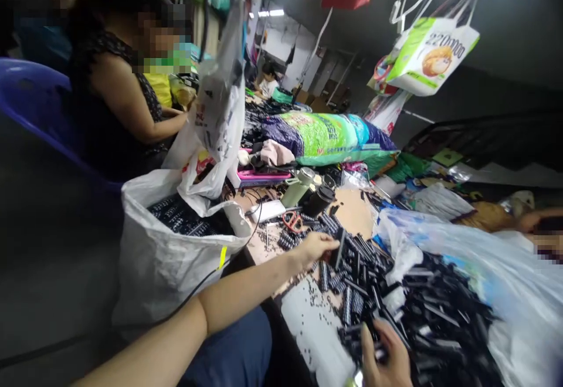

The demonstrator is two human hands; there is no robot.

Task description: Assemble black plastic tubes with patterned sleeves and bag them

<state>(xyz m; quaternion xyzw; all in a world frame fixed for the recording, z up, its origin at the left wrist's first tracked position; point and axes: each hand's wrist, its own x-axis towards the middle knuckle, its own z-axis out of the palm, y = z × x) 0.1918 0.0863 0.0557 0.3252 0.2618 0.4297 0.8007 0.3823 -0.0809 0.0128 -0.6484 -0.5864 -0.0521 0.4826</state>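
My left hand [317, 248] reaches out over the table and pinches a flat black plastic piece [339, 246] above a heap of small black plastic parts [360, 270]. My right hand [387, 359] is at the bottom edge, fingers curled around black plastic strips [373, 334] from the big pile [444, 316] lying on clear plastic sheeting [484, 258]. Tiny black bits are scattered over a white sheet [308, 316] between my hands.
A white sack [162, 264] full of black parts stands at the left, with a black cable draped over it. A seated person [123, 99] works behind it. Red scissors [292, 220], a green flask [299, 186], a black cup [319, 199] and a green-purple sack [329, 135] lie farther back.
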